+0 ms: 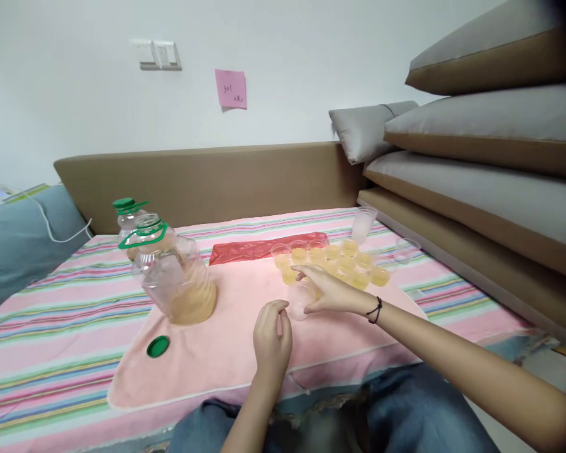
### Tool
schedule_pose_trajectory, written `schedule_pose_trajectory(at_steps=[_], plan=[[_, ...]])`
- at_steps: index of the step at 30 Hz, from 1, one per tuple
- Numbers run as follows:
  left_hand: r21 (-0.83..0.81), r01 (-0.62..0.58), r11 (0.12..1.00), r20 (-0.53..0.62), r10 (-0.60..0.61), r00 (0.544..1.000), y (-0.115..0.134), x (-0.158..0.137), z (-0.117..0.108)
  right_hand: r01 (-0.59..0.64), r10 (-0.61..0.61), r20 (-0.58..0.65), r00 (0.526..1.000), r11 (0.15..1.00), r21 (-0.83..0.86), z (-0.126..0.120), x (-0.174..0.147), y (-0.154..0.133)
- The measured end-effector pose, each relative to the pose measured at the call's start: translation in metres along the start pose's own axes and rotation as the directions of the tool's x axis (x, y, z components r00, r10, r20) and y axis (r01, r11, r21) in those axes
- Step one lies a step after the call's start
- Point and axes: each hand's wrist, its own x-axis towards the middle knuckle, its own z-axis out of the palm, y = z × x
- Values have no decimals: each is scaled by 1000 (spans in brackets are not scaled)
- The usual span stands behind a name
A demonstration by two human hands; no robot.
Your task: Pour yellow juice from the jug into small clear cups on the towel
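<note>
A clear plastic cup (300,301) stands on the pink cloth, and it looks empty. Around its right side and rim are the fingers and thumb of my right hand (324,290), gripping it. My left hand (272,335) is just left of the cup, fingers loosely bent, thumb apart, with nothing in it. Behind my right hand stand several clear cups of pale yellow liquid (360,280), close together. To the left is a large clear jug (188,296) with a green handle, uncapped, with some yellowish liquid at the bottom.
A green cap (158,346) lies on the pink cloth (207,365). Another green-capped jug (125,217) stands behind the first. A red plastic bag (240,251) lies behind the cups. A cup stack (363,225) and a lone clear cup (405,250) are at right, beside piled cushions (490,176).
</note>
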Motion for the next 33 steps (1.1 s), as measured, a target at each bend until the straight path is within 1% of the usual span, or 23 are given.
schedule_pose_trajectory(at_steps=[2, 3, 5, 7, 9, 12, 15, 18, 21, 24, 26, 28, 30, 32, 33], plan=[[-27, 150, 988, -13, -150, 989, -1, 0, -4, -1, 1, 1, 1000, 1000, -18, 7, -2, 0], [-69, 242, 968, -13, -243, 970, -1, 0, -6, 2, -2, 4, 1000, 1000, -22, 9, -3, 1], [-189, 409, 893, 11, -414, 910, -3, 1, -10, 6, -6, 14, 1000, 1000, -26, 13, -4, 3], [-289, 507, 812, 41, -519, 854, -6, 1, -12, 4, -3, 19, 1000, 1000, -29, 17, -6, 4], [-336, 539, 773, 56, -555, 830, -8, -1, -12, 1, -1, 14, 1000, 1000, -30, 19, -8, 5], [-373, 562, 738, 74, -580, 811, -11, -5, -9, 20, -20, -5, 1000, 999, -35, 20, -11, 3], [-418, 583, 697, 80, -611, 788, -14, -7, -6, 44, -45, -29, 999, 998, -34, 14, -12, -1], [-454, 578, 678, 49, -629, 776, -16, -5, -8, 65, -64, -126, 990, 998, -2, 2, -8, -11], [-459, 542, 704, -23, -619, 785, -16, 0, -16, 89, -68, -240, 968, 993, 79, -10, 4, -29], [-429, 485, 762, -152, -591, 793, -16, 6, -29, 114, -46, -296, 954, 970, 214, -14, 22, -53], [-396, 441, 805, -258, -559, 788, -18, 10, -39, 150, -46, -337, 940, 945, 291, -10, 38, -69], [-360, 394, 846, -365, -516, 775, -23, 17, -51, 203, -65, -367, 928, 914, 351, -1, 56, -82], [-294, 344, 892, -500, -450, 740, -31, 26, -65, 249, -89, -375, 923, 881, 403, 12, 75, -94], [-180, 314, 932, -647, -352, 677, -42, 34, -83, 279, -109, -376, 920, 855, 436, 28, 94, -104], [-131, 317, 939, -701, -314, 640, -50, 38, -92, 285, -109, -378, 919, 846, 450, 37, 102, -108]])
